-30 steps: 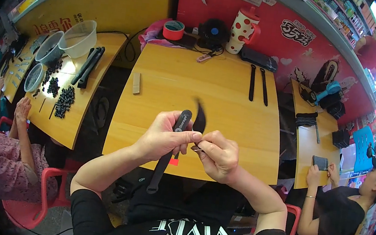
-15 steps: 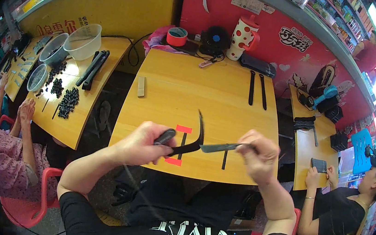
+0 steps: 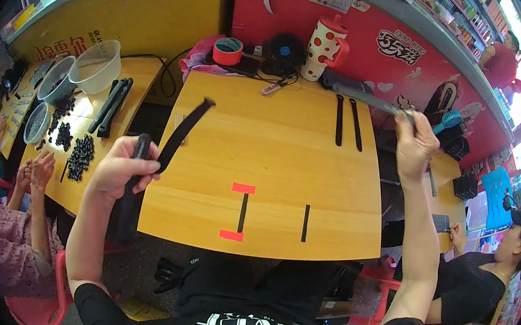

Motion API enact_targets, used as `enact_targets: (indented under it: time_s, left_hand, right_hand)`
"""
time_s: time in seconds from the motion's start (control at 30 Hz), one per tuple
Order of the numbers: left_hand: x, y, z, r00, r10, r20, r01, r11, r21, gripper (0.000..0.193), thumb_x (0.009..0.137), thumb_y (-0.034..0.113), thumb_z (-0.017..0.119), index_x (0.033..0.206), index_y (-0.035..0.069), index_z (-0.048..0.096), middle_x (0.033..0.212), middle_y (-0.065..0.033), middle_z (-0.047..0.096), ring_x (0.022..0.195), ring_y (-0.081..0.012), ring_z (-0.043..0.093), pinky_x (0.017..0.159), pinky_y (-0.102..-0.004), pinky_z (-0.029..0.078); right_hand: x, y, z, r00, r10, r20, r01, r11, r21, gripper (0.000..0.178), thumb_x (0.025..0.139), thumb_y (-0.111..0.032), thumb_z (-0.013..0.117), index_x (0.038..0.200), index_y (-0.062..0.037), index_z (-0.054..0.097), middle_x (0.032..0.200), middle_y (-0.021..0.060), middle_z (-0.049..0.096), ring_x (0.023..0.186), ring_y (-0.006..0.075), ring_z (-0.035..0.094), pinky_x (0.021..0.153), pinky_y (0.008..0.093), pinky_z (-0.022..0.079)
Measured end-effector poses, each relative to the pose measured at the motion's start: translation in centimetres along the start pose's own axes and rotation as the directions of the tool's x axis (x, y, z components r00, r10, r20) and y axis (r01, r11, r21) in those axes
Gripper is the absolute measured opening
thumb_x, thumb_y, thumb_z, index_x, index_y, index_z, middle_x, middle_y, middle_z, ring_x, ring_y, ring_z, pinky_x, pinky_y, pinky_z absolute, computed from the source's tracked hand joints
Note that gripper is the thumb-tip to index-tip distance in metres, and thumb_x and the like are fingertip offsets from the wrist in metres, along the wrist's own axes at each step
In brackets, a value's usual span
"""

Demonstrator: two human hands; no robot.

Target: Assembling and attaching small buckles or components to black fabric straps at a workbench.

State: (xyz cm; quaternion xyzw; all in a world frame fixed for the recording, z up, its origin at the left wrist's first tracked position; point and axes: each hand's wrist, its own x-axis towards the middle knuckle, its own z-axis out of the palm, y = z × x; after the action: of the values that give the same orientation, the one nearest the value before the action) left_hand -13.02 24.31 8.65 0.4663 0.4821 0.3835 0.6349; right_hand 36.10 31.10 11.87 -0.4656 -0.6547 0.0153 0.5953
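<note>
Well apart, the left hand (image 3: 120, 167) at centre left pinches a black strap (image 3: 185, 133) slanting up-right, the right hand (image 3: 415, 145) at upper right a grey strip (image 3: 375, 101) pointing up-left.

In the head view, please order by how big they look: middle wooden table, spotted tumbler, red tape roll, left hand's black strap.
1. Middle wooden table
2. Spotted tumbler
3. Red tape roll
Unsure: black strap in the left hand; partly covered, nearer the camera.
</note>
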Motion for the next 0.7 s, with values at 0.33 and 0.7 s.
enact_targets:
  time_s: [0.33,0.7]
  left_hand:
    - [9.6,1.2,6.8,0.989,0.060,0.139,-0.044,0.992,-0.115,0.007,0.083,-0.001,0.063,0.087,-0.001,0.058,0.070,-0.0105,0.063,0.047,-0.0103,0.056,0.039,-0.0211,0.039]
    - [21.8,-1.1,15.9,0.972,-0.074,0.221,0.096,0.991,-0.088,0.011,0.084,0.001,0.063,0.091,-0.002,0.055,0.074,-0.0141,0.064,0.048,-0.0121,0.057,0.038,-0.0214,0.041]
  right_hand:
    - [-6.4,9.3,9.7,0.835,-0.216,0.506,0.448,0.802,-0.396,0.013,0.073,-0.005,0.068,0.083,-0.0094,0.061,0.080,0.0079,0.056,0.064,0.0299,0.060,0.052,0.0373,0.047]
    - [-8.8,10.7,10.4,0.902,-0.025,0.430,0.183,0.926,-0.330,0.010,0.079,-0.015,0.067,0.081,-0.0060,0.064,0.082,0.0086,0.056,0.064,0.0292,0.061,0.054,0.0379,0.050]
